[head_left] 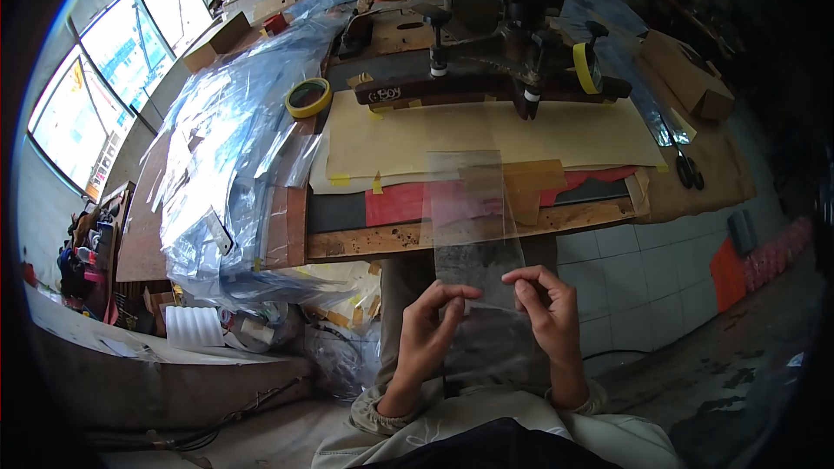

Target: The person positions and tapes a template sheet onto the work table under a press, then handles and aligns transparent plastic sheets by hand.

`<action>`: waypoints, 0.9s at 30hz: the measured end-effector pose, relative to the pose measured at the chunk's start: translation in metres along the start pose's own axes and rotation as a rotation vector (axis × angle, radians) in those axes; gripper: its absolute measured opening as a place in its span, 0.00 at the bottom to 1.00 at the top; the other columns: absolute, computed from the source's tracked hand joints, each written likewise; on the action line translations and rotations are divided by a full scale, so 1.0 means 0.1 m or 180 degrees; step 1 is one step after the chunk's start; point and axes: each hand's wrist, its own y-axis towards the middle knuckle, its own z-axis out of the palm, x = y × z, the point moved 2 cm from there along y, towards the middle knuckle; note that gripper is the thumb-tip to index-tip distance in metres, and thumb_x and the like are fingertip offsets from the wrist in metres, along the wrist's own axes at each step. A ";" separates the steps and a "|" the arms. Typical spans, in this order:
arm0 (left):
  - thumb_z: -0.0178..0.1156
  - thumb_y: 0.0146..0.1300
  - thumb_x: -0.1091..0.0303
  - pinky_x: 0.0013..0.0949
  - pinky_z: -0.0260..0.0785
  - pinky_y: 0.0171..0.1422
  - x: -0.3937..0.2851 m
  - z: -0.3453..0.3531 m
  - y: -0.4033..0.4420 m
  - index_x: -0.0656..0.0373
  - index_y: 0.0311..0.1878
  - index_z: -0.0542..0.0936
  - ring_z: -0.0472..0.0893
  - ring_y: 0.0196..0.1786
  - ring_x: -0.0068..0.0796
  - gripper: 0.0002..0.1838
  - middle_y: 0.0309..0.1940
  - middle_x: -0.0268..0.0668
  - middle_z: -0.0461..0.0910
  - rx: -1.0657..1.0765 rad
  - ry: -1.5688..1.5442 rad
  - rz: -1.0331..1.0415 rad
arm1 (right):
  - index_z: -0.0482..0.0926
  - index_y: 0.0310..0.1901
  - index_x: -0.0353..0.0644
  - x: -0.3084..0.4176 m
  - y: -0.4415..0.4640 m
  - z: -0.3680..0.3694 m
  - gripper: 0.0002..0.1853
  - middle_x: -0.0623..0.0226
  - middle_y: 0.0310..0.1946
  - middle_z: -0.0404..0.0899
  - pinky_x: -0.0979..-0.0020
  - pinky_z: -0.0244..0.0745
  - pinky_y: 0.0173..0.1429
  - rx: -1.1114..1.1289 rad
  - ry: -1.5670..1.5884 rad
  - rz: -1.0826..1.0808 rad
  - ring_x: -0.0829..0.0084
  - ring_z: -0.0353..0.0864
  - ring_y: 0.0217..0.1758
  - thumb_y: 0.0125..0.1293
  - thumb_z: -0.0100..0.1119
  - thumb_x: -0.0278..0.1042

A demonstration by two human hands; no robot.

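A long clear plastic sheet (473,252) lies over the table's front edge and hangs down toward my lap; I cannot tell whether it is a flat film or a bag. My left hand (432,326) is at its left side, index finger and thumb bent together on the near part. On the opposite side my right hand (549,311) curls the same way, with index finger and thumb close together. Both hands face each other with a small gap between the fingertips. The sheet is so transparent that its edges at my fingers are hard to make out.
A machine with a dark clamping bar (495,91) stands over cream sheets (565,135) on the table. Yellow tape rolls (308,98) sit left and right of the bar. Scissors (689,171) lie at right. Shiny plastic film (234,148) covers the left side, beside a cardboard box (686,74) opposite.
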 end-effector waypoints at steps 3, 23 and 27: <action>0.51 0.67 0.78 0.19 0.64 0.37 -0.04 0.04 -0.09 0.64 0.44 0.81 0.72 0.36 0.15 0.10 0.31 0.29 0.71 0.0069 0.0076 0.0190 | 0.80 0.41 0.36 -0.01 -0.10 -0.05 0.09 0.78 0.20 0.70 0.83 0.62 0.31 0.0052 -0.0014 0.0086 0.88 0.66 0.25 0.69 0.51 0.29; 0.62 0.58 0.76 0.36 0.72 0.37 0.22 -0.15 -0.41 0.56 0.42 0.81 0.79 0.34 0.38 0.09 0.32 0.36 0.77 0.1878 0.1204 0.0282 | 0.57 0.66 0.36 0.09 1.10 -0.19 0.26 0.50 0.59 0.71 0.69 0.77 0.54 0.0135 0.0731 -0.0685 0.65 0.77 0.56 0.68 0.50 0.24; 0.60 0.59 0.75 0.37 0.72 0.38 0.22 -0.20 -0.23 0.56 0.45 0.81 0.79 0.35 0.40 0.10 0.34 0.38 0.77 0.1888 0.1311 0.0128 | 0.57 0.66 0.36 0.35 1.26 -0.14 0.27 0.48 0.60 0.70 0.70 0.78 0.53 0.0164 0.0842 -0.1175 0.63 0.78 0.56 0.65 0.49 0.16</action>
